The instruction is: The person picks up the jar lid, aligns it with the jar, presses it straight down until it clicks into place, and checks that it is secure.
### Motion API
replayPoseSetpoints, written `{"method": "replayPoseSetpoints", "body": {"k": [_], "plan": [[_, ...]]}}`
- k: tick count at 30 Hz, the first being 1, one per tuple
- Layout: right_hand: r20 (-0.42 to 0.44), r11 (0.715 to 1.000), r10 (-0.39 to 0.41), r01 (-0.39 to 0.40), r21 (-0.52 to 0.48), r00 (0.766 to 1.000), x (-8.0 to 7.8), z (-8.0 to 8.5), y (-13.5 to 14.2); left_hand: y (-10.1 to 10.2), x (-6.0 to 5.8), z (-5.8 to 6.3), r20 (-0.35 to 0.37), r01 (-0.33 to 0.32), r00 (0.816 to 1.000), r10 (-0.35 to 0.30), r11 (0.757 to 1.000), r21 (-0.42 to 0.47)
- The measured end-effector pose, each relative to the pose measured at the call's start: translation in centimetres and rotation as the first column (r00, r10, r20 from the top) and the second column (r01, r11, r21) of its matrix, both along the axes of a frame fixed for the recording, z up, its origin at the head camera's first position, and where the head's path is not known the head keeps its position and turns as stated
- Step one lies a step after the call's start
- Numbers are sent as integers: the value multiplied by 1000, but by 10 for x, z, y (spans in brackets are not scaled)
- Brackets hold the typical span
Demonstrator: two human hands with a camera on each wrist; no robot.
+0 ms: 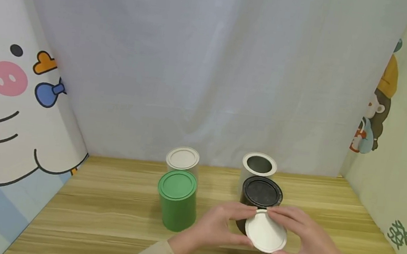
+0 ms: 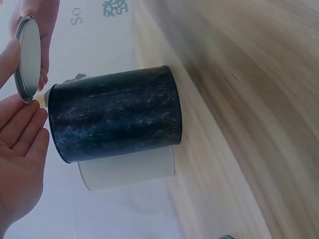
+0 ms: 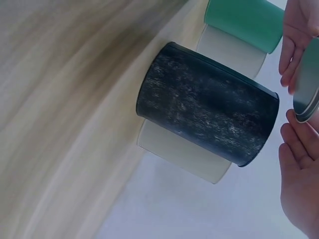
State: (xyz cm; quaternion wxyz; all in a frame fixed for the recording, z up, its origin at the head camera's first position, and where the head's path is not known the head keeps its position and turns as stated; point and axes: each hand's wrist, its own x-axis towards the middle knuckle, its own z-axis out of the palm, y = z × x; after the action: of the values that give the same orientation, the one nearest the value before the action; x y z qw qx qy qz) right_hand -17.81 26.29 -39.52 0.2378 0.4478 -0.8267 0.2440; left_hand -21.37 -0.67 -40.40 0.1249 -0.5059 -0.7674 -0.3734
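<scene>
Both hands hold a round white lid above the table, tilted so its top faces the head camera. My left hand pinches the left part of its rim between thumb and fingers. On the opposite side, my right hand grips the rim the same way. The underside of the lid looks metallic in the left wrist view. Just beyond the hands stands a scuffed black can with its black lid on. Behind that is a white can whose top is uncovered, showing a dark inside.
To the left, a green can with a green lid stands in front of a white can with its lid on. All stand upright on a wood-grain table. A pale curtain hangs behind, with printed cloths at both sides.
</scene>
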Motion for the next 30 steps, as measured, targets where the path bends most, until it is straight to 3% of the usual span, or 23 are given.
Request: {"method": "replayPoseSetpoints", "body": {"k": [11,19,25,30], "plan": [[46,1000,-21,21,-7,999,-5,9,-1,-1,-1,3,26,-47,999,45,995,84],[-26,997,5,-7,-76,1000,-16,5,-4,-1,-7,6,54,-93,995,86,986,136],[15,994,-26,27,-102,1000,-26,4,-3,1,-15,8,142,-129,984,106,978,164],[16,987,-86,88,-137,996,-36,4,-3,6,-24,9,252,-187,958,134,961,202]]}}
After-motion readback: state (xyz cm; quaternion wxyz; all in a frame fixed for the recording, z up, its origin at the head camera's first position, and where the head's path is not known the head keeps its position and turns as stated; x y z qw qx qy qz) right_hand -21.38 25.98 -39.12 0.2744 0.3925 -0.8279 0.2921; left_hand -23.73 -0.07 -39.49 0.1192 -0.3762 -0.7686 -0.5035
